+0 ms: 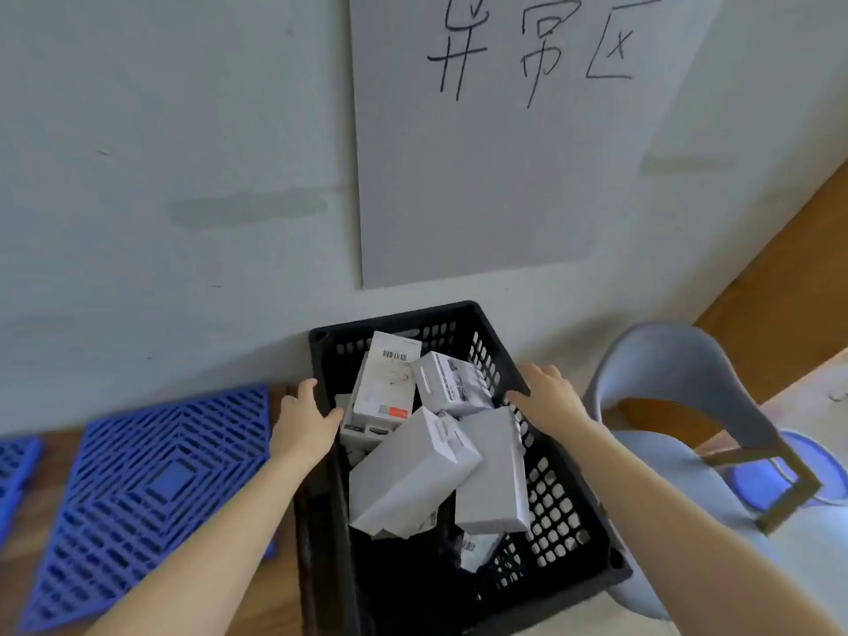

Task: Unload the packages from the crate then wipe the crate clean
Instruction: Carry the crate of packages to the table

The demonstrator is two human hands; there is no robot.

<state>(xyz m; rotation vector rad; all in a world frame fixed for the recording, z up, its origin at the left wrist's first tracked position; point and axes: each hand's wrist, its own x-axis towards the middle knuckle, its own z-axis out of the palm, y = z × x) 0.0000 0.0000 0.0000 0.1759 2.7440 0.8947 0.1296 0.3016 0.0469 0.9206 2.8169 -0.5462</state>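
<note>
a black plastic crate with perforated walls stands on the floor against a pale grey wall. it holds a loose heap of white cardboard packages that lie tilted against one another. a tall white box with a barcode label leans at the far end, and a white box with small printed pictures on its side is just beside it on the right. a plain white box rests against the right wall of the crate. none of the packages is outside the crate.

the left hand lies at the crate's left rim, thumb raised and fingers stretched loosely over the edge towards the nearest box, grasping nothing. the right hand is spread above the right rim with its fingers straight and apart, also grasping nothing; whether it touches the rim cannot be told.

left of the crate a blue plastic lattice mat lies flat on the wooden floor, with part of a second blue mat at the picture's edge. right of the crate stands a grey-blue moulded chair. on the wall above hangs a grey board with handwritten black characters
</note>
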